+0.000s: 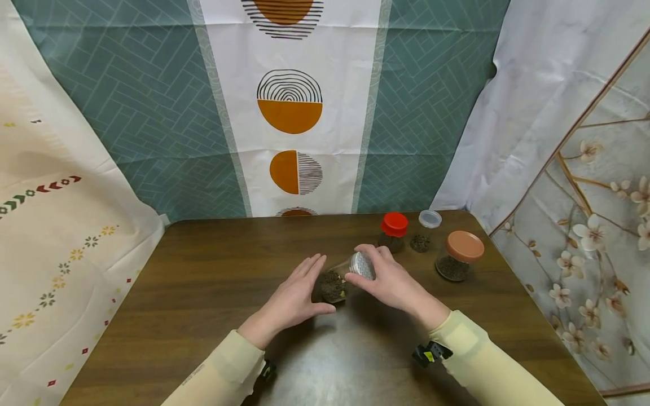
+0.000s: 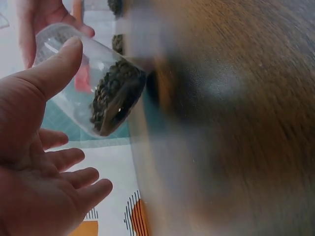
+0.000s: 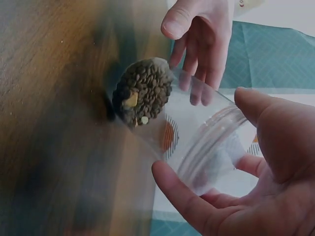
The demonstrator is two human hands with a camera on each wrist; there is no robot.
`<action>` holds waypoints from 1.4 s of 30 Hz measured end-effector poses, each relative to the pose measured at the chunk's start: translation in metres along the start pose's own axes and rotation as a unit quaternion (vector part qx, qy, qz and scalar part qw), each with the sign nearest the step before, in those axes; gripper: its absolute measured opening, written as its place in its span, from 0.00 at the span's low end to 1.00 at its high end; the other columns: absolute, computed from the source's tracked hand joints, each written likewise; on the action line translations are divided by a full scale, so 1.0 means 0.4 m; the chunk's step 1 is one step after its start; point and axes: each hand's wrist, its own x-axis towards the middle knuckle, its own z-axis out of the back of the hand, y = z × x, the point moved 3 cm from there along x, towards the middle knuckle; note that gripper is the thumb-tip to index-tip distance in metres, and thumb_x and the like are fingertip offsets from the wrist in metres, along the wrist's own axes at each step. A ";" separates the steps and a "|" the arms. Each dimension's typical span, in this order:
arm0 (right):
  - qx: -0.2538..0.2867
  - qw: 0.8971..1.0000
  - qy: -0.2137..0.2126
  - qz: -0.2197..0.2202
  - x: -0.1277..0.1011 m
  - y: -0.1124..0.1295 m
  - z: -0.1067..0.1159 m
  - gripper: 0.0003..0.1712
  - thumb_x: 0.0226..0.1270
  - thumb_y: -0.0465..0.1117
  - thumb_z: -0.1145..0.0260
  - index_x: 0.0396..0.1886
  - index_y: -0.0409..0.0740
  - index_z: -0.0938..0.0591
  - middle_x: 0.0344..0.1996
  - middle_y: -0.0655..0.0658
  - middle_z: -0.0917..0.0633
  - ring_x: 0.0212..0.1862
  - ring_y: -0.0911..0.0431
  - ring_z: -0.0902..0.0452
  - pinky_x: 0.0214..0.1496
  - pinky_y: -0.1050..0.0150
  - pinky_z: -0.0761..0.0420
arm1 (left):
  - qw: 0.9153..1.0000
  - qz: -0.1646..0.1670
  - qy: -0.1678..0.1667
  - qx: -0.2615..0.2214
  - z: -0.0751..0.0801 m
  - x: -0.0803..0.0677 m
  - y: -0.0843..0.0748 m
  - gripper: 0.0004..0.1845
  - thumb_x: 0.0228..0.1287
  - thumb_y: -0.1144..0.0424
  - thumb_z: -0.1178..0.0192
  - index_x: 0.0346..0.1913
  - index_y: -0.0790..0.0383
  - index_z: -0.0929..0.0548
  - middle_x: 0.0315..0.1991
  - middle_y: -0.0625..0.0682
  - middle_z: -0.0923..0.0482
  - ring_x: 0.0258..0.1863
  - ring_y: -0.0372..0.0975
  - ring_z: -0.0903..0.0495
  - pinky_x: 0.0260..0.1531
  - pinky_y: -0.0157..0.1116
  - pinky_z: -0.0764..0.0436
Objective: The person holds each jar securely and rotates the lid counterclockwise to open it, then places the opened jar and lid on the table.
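A clear jar (image 1: 333, 286) with brown pellets and a few yellowish bits at its base leans over the table, its silvery-looking lid end (image 1: 360, 265) tilted up to the right. My right hand (image 1: 388, 276) grips that upper end, thumb on one side and fingers on the other. Beside the jar's lower end is my left hand (image 1: 294, 299), its fingers extended and thumb spread apart. In the left wrist view the thumb overlaps the jar (image 2: 115, 96). The pellets (image 3: 147, 86) lie heaped toward the low side in the right wrist view.
Further back on the right of the wooden table (image 1: 228, 254) stand three jars: one with a red lid (image 1: 394, 224), a small one with a clear lid (image 1: 430, 219), and a wider one with an orange-brown lid (image 1: 464, 246). A patterned curtain (image 1: 152, 113) hangs behind the table.
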 end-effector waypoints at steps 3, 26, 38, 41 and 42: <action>0.000 1.000 0.010 0.002 0.001 0.006 -0.008 0.42 0.75 0.67 0.27 0.79 0.56 0.28 0.61 0.38 0.23 0.49 0.47 0.18 0.50 0.47 0.14 | 1.000 0.005 -0.001 -0.011 -0.001 -0.001 0.004 0.61 0.60 0.49 0.14 0.88 0.64 0.41 0.87 0.60 0.43 0.85 0.55 0.43 0.76 0.58 0.31; 0.006 0.999 0.037 0.006 -0.002 0.045 -0.049 0.41 0.73 0.68 0.26 0.77 0.57 0.26 0.59 0.42 0.21 0.48 0.50 0.18 0.53 0.46 0.15 | 0.997 -0.021 -0.044 0.060 -0.011 -0.006 0.011 0.52 0.52 0.53 0.10 0.74 0.71 0.27 0.68 0.65 0.20 0.63 0.56 0.18 0.60 0.55 0.17; 0.006 0.999 0.046 0.000 0.004 0.040 -0.054 0.44 0.73 0.71 0.28 0.80 0.58 0.27 0.64 0.42 0.20 0.55 0.49 0.18 0.61 0.43 0.16 | 0.997 -0.028 -0.047 0.063 -0.017 -0.009 0.016 0.53 0.51 0.56 0.09 0.74 0.74 0.27 0.67 0.66 0.20 0.65 0.58 0.19 0.62 0.54 0.18; 0.006 0.998 0.057 0.010 0.006 0.040 -0.049 0.46 0.74 0.70 0.29 0.83 0.57 0.29 0.67 0.42 0.20 0.61 0.48 0.18 0.65 0.42 0.18 | 0.997 -0.026 -0.047 0.062 -0.015 -0.008 0.021 0.52 0.51 0.55 0.09 0.73 0.74 0.27 0.67 0.65 0.20 0.64 0.57 0.18 0.61 0.54 0.17; 0.006 0.998 0.062 0.012 0.006 0.040 -0.047 0.46 0.75 0.70 0.30 0.84 0.57 0.29 0.68 0.42 0.20 0.63 0.47 0.18 0.66 0.41 0.19 | 0.997 -0.026 -0.048 0.061 -0.015 -0.007 0.022 0.52 0.51 0.55 0.09 0.73 0.74 0.27 0.67 0.65 0.20 0.64 0.57 0.18 0.61 0.54 0.17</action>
